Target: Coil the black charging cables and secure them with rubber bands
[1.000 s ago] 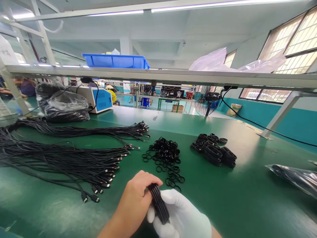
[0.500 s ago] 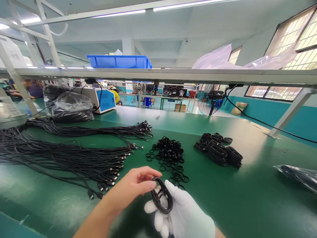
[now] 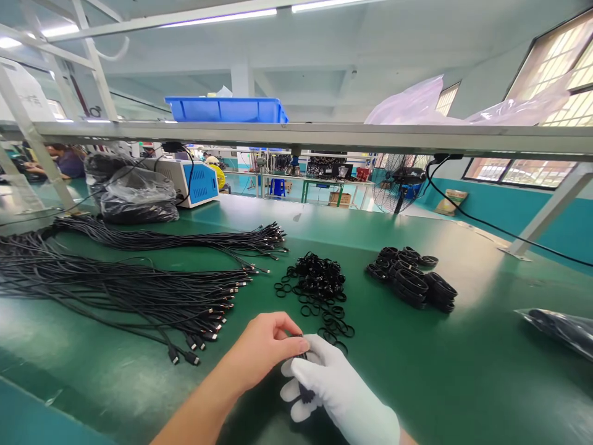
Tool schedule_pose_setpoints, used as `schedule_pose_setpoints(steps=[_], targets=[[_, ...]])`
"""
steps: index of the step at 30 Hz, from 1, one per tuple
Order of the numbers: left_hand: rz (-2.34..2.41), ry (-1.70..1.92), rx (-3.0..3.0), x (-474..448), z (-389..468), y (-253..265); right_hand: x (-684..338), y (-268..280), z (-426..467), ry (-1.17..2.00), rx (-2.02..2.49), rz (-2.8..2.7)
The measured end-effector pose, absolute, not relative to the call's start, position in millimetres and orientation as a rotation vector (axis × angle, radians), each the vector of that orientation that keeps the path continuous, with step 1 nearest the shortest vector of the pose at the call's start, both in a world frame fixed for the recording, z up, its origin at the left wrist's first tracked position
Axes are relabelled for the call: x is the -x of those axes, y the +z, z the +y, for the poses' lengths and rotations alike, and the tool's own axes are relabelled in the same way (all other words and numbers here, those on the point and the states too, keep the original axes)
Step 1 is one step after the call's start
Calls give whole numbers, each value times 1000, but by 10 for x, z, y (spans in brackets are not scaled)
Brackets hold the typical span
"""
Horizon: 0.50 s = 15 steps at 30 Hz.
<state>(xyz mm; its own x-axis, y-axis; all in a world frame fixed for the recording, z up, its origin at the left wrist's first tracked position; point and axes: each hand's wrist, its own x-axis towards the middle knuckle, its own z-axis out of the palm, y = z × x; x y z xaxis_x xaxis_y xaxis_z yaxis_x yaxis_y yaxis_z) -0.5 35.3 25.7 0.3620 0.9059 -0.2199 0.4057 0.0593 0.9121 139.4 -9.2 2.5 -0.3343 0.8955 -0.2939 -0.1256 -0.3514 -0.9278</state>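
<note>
A coiled black cable sits in my right hand, which wears a white glove and has its fingers closed around it. My bare left hand pinches the upper end of the coil between thumb and fingers. Most of the coil is hidden behind the glove. Just beyond my hands lies a heap of small black rings, with loose rings trailing toward me. Left of my hands, long black cables lie spread with their plugs facing right. Coiled cables are stacked on the right.
The green table carries everything. A bagged black bundle lies at the right edge. Behind the cables stand a plastic bag and a blue-and-white machine. A shelf crosses above, holding a blue tray.
The coil has turned from showing its open loop to being mostly covered by the glove. My right thumb has folded over it, and my left fingers have moved slightly right onto its upper end.
</note>
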Motion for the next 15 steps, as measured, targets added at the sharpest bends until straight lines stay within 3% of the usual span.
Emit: schedule_pose_setpoints(steps=[8, 15], targets=[[1234, 803, -1314, 29, 158, 220, -1430, 77, -108, 1880, 870, -974], [1075, 777, -1221, -46, 37, 106, -1389, -28, -43, 1793, 994, -1133]])
